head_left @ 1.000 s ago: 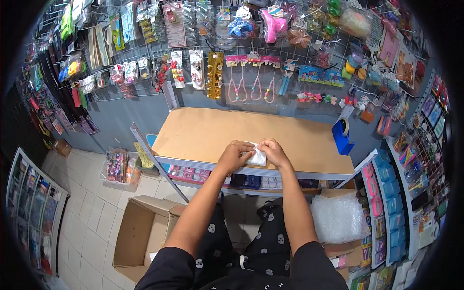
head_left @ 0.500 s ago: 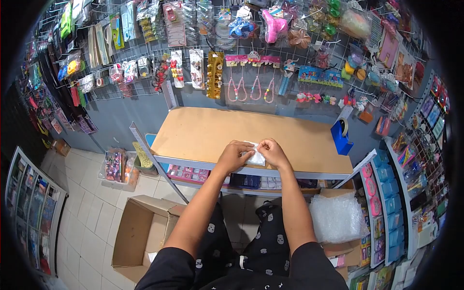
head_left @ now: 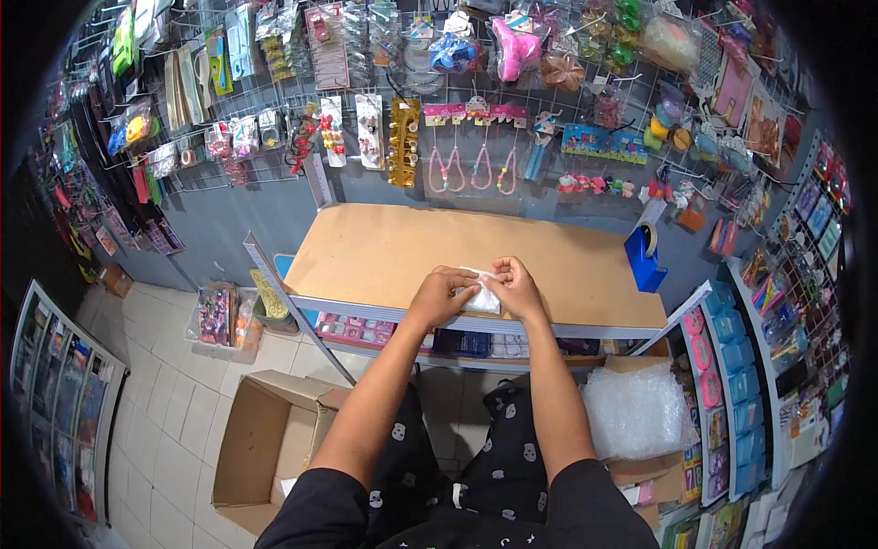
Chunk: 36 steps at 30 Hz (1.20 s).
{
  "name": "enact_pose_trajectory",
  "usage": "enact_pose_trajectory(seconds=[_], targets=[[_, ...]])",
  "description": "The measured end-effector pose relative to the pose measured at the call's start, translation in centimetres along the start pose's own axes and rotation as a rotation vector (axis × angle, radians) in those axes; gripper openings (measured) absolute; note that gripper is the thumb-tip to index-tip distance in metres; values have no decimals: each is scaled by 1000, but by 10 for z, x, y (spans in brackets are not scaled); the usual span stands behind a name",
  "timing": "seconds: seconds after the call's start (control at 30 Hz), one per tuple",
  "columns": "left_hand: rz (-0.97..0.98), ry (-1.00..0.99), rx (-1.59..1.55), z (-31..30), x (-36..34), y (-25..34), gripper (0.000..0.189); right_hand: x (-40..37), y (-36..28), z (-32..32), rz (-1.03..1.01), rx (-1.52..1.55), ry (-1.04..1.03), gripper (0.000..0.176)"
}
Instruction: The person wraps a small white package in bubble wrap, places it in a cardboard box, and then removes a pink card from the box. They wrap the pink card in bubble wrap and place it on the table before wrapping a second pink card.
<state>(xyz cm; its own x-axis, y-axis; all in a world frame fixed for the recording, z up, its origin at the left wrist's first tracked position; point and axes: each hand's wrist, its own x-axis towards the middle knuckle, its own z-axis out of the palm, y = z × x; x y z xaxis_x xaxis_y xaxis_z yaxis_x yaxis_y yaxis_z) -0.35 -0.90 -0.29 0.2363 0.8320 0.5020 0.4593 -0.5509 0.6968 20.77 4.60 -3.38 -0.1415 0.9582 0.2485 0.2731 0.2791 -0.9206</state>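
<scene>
A small white packet [head_left: 483, 299] lies near the front edge of a brown tabletop [head_left: 384, 247]. My left hand [head_left: 444, 291] grips its left side with curled fingers. My right hand [head_left: 518, 285] pinches its upper right edge. Both hands press the packet against the table, and much of it is hidden under my fingers.
A blue tape dispenser [head_left: 646, 256] stands at the table's right edge. Wire racks of hanging trinkets [head_left: 476, 137] fill the wall behind. An open cardboard box [head_left: 270, 439] sits on the floor at left, bubble wrap [head_left: 636, 412] at right. Shelves of goods [head_left: 741, 384] stand at the right.
My fingers have shifted slightly on the packet; hands and packet stay at the same spot on the table.
</scene>
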Motion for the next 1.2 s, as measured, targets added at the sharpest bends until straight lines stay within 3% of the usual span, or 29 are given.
enact_pose_trajectory(seconds=[0.2,0.4,0.5,0.6,0.73,0.83,0.87,0.93,0.97,1.0,1.1,1.2], targets=[[-32,7,-13,0,-1,2,20,-11,-10,0,-26,-161,39,50],[-205,-15,-107,1,-3,2,20,-27,-28,1,-144,-144,140,37],[-104,28,-50,1,-2,-1,17,-28,-29,-5,-274,-18,80,35],[-13,140,-48,9,0,-14,18,-31,-34,-8,-443,-170,-37,47],[-57,83,-39,6,0,-17,32,-37,-45,-8,-436,-360,-173,67],[-11,47,0,-3,-4,-4,52,-34,-34,-7,-444,-327,-145,60],[19,27,9,-7,-5,2,59,-28,-23,-7,-485,-237,-158,42],[42,-8,36,-6,-5,2,83,-23,-18,-10,-278,51,-221,32],[62,-25,45,-6,-5,1,86,-22,-15,-12,-172,195,-251,27],[82,-43,53,-8,-6,2,88,-25,-22,-13,-198,268,-214,22],[145,-95,138,-8,-5,4,96,-20,-13,-10,-262,300,-143,25],[145,-116,181,-7,-4,2,99,-24,-15,-9,-331,42,-137,25]])
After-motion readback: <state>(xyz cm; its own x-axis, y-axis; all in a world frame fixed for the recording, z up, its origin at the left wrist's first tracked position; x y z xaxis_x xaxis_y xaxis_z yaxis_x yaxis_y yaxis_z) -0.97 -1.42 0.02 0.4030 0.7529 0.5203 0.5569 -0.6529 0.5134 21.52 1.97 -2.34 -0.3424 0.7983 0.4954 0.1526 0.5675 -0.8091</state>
